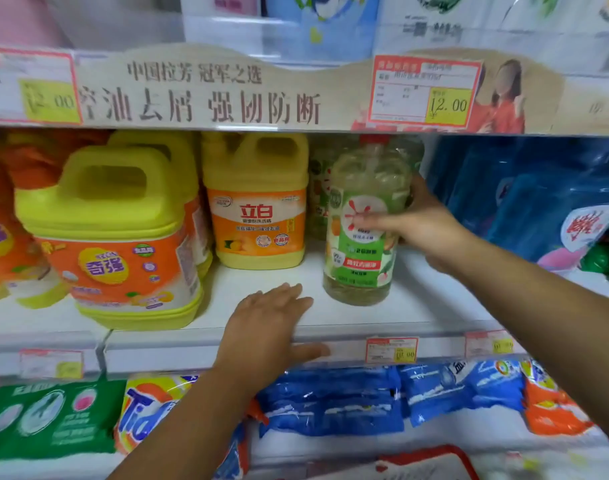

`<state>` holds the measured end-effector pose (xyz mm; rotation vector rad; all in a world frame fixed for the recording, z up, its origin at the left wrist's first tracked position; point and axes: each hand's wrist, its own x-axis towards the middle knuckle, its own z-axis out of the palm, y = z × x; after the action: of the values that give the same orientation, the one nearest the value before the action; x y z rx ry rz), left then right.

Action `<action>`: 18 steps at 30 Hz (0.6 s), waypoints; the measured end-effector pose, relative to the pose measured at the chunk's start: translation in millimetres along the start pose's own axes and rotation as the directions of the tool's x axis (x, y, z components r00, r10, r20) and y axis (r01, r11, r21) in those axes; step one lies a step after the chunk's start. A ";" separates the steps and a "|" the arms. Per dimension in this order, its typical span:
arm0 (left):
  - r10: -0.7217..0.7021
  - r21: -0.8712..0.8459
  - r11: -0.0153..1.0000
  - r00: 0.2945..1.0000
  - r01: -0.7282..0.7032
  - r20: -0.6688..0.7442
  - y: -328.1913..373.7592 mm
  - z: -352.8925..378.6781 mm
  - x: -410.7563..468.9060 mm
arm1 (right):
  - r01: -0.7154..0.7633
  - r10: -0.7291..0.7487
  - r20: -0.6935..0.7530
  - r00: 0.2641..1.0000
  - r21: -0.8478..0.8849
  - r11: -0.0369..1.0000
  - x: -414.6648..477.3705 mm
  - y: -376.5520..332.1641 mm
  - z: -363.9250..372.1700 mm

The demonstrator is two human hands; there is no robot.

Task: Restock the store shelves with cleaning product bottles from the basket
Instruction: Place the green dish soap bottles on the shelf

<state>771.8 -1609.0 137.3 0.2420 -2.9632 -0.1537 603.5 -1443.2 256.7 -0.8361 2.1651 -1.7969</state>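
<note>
A clear bottle with a green label and a red cap [363,237] stands upright on the white middle shelf [427,306]. My right hand [420,226] grips its right side, thumb across the label and fingers behind it. My left hand [271,323] rests flat on the shelf's front edge, fingers straight, a little left of the bottle. Another clear bottle [318,188] stands behind it, partly hidden. The basket [431,462] shows only as a red rim at the bottom edge.
Yellow jugs with orange labels [258,216] [119,237] fill the shelf to the left. Blue packs [538,195] stand to the right. Detergent bags [330,400] lie on the shelf below. The upper shelf's banner [206,95] hangs just above the bottle's cap.
</note>
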 end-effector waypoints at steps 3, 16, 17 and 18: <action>0.006 -0.015 1.000 0.999 -0.006 -0.034 0.4 1.5 -0.2 | 0.002 -0.002 -0.008 1.000 0.011 1.000 6.3 23.7 3.5; 0.002 -0.055 0.998 0.996 -0.007 -0.091 -1.1 5.3 -3.1 | -0.007 -0.004 -0.115 0.993 -0.097 0.995 3.4 80.4 33.4; 0.002 -0.060 0.998 0.996 -0.008 -0.092 -1.0 4.8 -3.0 | -0.001 -0.011 -0.108 0.994 -0.110 0.994 7.2 80.4 34.9; 0.003 -0.060 0.998 0.996 -0.008 -0.090 -1.0 4.4 -2.8 | 0.000 -0.013 -0.108 0.994 -0.117 0.993 10.6 81.6 36.5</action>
<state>773.9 -1609.1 132.5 0.2265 -2.8646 -0.2246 589.3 -1471.5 172.4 -0.7881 2.3584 -1.7717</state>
